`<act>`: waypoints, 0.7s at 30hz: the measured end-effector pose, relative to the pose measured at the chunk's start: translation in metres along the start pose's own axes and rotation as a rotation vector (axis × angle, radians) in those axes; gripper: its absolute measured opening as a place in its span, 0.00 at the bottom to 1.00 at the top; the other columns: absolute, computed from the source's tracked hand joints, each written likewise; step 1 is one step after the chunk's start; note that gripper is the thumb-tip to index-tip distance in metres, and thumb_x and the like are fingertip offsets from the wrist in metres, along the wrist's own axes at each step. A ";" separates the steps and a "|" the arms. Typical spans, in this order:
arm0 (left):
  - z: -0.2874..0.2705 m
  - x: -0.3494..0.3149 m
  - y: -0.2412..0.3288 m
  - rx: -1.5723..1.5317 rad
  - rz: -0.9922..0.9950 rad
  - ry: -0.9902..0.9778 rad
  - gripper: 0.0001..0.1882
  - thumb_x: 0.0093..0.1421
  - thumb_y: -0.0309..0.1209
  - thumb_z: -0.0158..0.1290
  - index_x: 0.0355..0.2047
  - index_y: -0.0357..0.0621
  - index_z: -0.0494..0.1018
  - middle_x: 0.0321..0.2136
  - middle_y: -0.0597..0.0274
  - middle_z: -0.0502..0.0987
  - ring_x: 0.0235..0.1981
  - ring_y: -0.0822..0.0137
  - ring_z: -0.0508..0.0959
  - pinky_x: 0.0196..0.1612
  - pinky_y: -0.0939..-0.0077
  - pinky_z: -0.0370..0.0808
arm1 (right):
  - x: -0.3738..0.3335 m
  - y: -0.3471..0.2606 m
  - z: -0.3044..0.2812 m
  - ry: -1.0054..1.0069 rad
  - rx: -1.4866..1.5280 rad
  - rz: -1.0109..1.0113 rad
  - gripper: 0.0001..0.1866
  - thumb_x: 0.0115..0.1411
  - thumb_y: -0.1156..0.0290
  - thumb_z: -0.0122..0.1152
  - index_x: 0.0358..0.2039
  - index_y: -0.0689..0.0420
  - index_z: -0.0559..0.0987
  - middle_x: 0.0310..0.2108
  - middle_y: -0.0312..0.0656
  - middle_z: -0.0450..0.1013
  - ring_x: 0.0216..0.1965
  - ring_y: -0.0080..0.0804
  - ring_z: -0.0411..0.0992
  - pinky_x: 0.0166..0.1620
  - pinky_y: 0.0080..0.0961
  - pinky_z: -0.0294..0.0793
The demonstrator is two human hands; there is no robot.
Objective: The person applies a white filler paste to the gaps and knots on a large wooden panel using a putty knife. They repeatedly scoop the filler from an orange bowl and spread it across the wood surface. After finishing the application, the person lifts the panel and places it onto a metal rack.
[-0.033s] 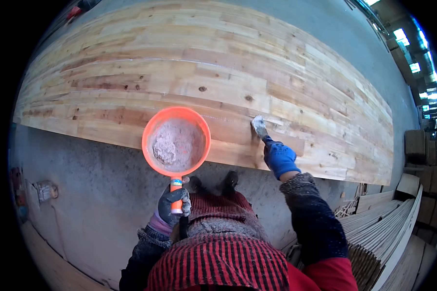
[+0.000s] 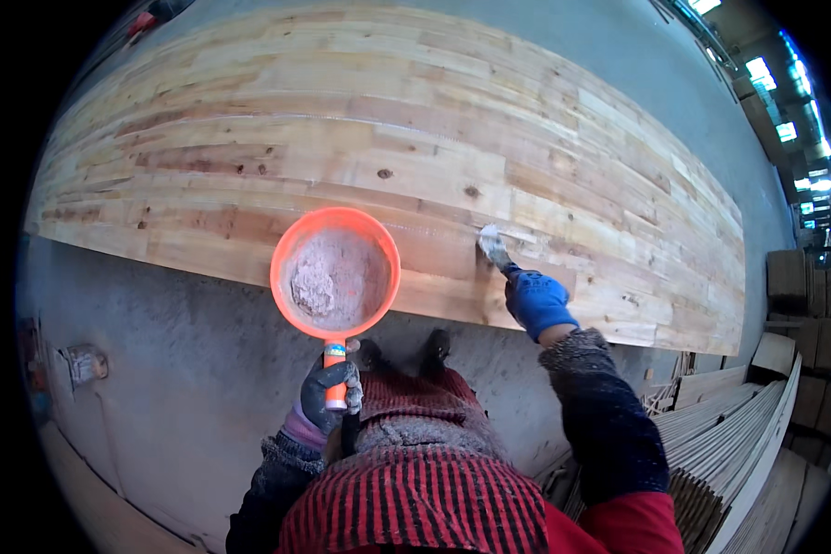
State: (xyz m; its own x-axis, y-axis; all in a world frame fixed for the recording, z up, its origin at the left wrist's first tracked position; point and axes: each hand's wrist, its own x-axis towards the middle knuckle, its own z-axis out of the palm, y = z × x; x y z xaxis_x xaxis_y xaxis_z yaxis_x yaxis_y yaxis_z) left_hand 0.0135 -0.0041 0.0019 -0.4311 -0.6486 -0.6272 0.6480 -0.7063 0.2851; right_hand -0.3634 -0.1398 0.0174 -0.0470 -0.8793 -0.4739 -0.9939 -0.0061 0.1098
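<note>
Left hand: the left hand (image 2: 328,395), in a dark glove at six o'clock, is clamped around the orange handle of the orange scoop (image 2: 335,273).
Scoop: held level over the board's near edge; grey-white filler paste (image 2: 328,282) is heaped inside.
Right hand: the right hand (image 2: 535,301), in a blue glove at four o'clock, is closed on a putty knife (image 2: 494,247).
Knife: its blade is pressed to the wood panel (image 2: 388,166), and appears loaded with paste.
Change: nothing is seen to differ from the other frame; filling is judged under way.
Far: stacked boards (image 2: 739,443) lie at four o'clock.
</note>
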 end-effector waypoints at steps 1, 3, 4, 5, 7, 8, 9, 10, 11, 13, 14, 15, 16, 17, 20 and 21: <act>0.001 -0.003 0.000 -0.019 0.014 0.014 0.24 0.61 0.30 0.52 0.58 0.46 0.62 0.26 0.62 0.72 0.20 0.67 0.74 0.19 0.71 0.73 | 0.001 -0.007 -0.028 -0.067 -0.073 -0.023 0.17 0.62 0.64 0.49 0.50 0.46 0.77 0.40 0.44 0.79 0.38 0.45 0.79 0.36 0.47 0.77; 0.004 -0.006 -0.001 -0.050 0.022 0.036 0.25 0.59 0.28 0.53 0.57 0.44 0.62 0.25 0.60 0.72 0.18 0.66 0.74 0.19 0.70 0.72 | 0.008 -0.015 -0.066 -0.024 -0.108 -0.101 0.17 0.62 0.64 0.47 0.48 0.47 0.78 0.40 0.44 0.79 0.37 0.45 0.79 0.35 0.45 0.78; -0.001 -0.004 -0.003 -0.077 0.022 0.032 0.25 0.59 0.27 0.53 0.57 0.44 0.62 0.25 0.60 0.72 0.18 0.65 0.75 0.19 0.70 0.73 | 0.012 -0.025 -0.080 -0.030 -0.068 -0.014 0.17 0.63 0.63 0.46 0.49 0.48 0.78 0.42 0.46 0.79 0.40 0.45 0.79 0.40 0.44 0.78; -0.002 -0.003 -0.004 -0.057 0.026 0.007 0.25 0.60 0.28 0.52 0.57 0.45 0.62 0.25 0.61 0.72 0.19 0.65 0.75 0.19 0.70 0.73 | 0.014 -0.026 -0.070 -0.038 -0.048 0.010 0.17 0.63 0.63 0.45 0.49 0.48 0.78 0.43 0.46 0.78 0.42 0.45 0.78 0.41 0.44 0.77; 0.002 0.001 -0.001 -0.005 0.025 -0.048 0.23 0.61 0.30 0.52 0.57 0.45 0.62 0.26 0.61 0.72 0.20 0.66 0.74 0.20 0.71 0.73 | 0.013 -0.024 -0.036 -0.057 0.004 0.069 0.17 0.63 0.63 0.45 0.49 0.48 0.78 0.44 0.46 0.78 0.44 0.44 0.78 0.44 0.43 0.77; 0.000 0.002 0.000 0.000 0.034 -0.037 0.23 0.61 0.30 0.52 0.56 0.45 0.63 0.26 0.61 0.72 0.19 0.66 0.74 0.20 0.71 0.72 | 0.004 -0.031 -0.040 -0.119 0.011 0.094 0.17 0.63 0.63 0.45 0.49 0.48 0.78 0.44 0.47 0.78 0.47 0.45 0.76 0.48 0.43 0.75; -0.002 0.001 -0.001 -0.015 0.038 -0.032 0.24 0.61 0.30 0.53 0.57 0.44 0.63 0.26 0.61 0.72 0.19 0.66 0.74 0.20 0.71 0.72 | -0.001 -0.034 -0.049 -0.149 -0.038 0.068 0.18 0.63 0.63 0.45 0.50 0.48 0.77 0.45 0.46 0.78 0.46 0.45 0.77 0.46 0.44 0.76; -0.004 -0.002 -0.003 -0.025 0.041 -0.015 0.24 0.60 0.30 0.53 0.57 0.44 0.63 0.26 0.61 0.72 0.19 0.66 0.74 0.20 0.71 0.72 | 0.005 -0.035 -0.059 -0.163 -0.039 -0.025 0.18 0.63 0.63 0.46 0.51 0.48 0.76 0.45 0.47 0.78 0.45 0.46 0.77 0.46 0.45 0.76; -0.005 -0.005 -0.002 -0.031 0.033 -0.020 0.24 0.60 0.29 0.53 0.57 0.44 0.63 0.26 0.61 0.72 0.19 0.66 0.74 0.20 0.70 0.72 | 0.010 -0.034 -0.071 -0.171 -0.041 -0.093 0.19 0.63 0.63 0.46 0.52 0.48 0.76 0.46 0.47 0.77 0.45 0.47 0.77 0.46 0.47 0.76; 0.001 -0.007 0.003 0.019 0.019 -0.020 0.25 0.60 0.30 0.53 0.57 0.44 0.62 0.26 0.61 0.72 0.20 0.65 0.75 0.20 0.70 0.72 | 0.019 -0.045 -0.049 -0.020 0.035 0.021 0.18 0.61 0.65 0.48 0.50 0.49 0.77 0.42 0.51 0.78 0.43 0.49 0.78 0.44 0.47 0.77; 0.004 -0.003 0.005 0.039 0.023 -0.018 0.25 0.60 0.30 0.53 0.57 0.44 0.62 0.26 0.61 0.72 0.20 0.65 0.75 0.21 0.70 0.73 | 0.018 -0.057 -0.025 -0.004 0.049 0.094 0.18 0.61 0.65 0.48 0.49 0.49 0.78 0.41 0.51 0.78 0.42 0.49 0.78 0.44 0.47 0.77; 0.003 -0.002 0.005 0.034 0.017 -0.031 0.25 0.60 0.30 0.54 0.57 0.44 0.63 0.26 0.61 0.73 0.20 0.65 0.75 0.21 0.70 0.73 | 0.011 -0.065 -0.008 0.005 0.063 0.169 0.17 0.60 0.65 0.49 0.48 0.49 0.79 0.40 0.51 0.78 0.42 0.49 0.78 0.44 0.46 0.77; 0.001 0.000 0.005 0.030 0.011 -0.045 0.25 0.60 0.30 0.54 0.57 0.44 0.63 0.26 0.60 0.73 0.20 0.65 0.75 0.21 0.70 0.73 | 0.006 -0.058 0.001 0.025 0.053 0.127 0.17 0.59 0.66 0.50 0.47 0.50 0.79 0.38 0.49 0.79 0.42 0.47 0.78 0.43 0.45 0.77; -0.001 0.000 0.004 0.024 0.012 -0.050 0.25 0.60 0.30 0.54 0.57 0.44 0.63 0.26 0.60 0.73 0.20 0.65 0.75 0.21 0.70 0.73 | 0.005 -0.052 -0.011 -0.015 0.020 0.054 0.17 0.59 0.66 0.50 0.46 0.50 0.80 0.39 0.49 0.79 0.42 0.47 0.78 0.43 0.45 0.77; -0.004 -0.014 0.003 0.017 0.054 0.013 0.26 0.59 0.30 0.54 0.57 0.43 0.63 0.26 0.60 0.73 0.20 0.65 0.75 0.21 0.70 0.73 | 0.009 -0.046 -0.080 -0.134 -0.139 -0.177 0.15 0.59 0.65 0.50 0.42 0.49 0.82 0.38 0.48 0.79 0.40 0.46 0.79 0.41 0.43 0.78; -0.002 -0.011 0.003 0.000 0.047 0.015 0.25 0.59 0.29 0.54 0.57 0.43 0.63 0.25 0.60 0.72 0.19 0.66 0.75 0.20 0.71 0.73 | 0.015 -0.044 -0.086 -0.075 -0.180 -0.192 0.14 0.59 0.63 0.50 0.38 0.49 0.83 0.37 0.47 0.80 0.39 0.46 0.79 0.41 0.43 0.78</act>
State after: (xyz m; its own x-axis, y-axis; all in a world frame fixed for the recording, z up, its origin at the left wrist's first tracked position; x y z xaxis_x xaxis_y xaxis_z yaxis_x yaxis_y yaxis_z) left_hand 0.0218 0.0012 0.0082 -0.3903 -0.6768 -0.6242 0.6676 -0.6749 0.3143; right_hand -0.3118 -0.1940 0.0807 0.1264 -0.8164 -0.5635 -0.9520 -0.2594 0.1623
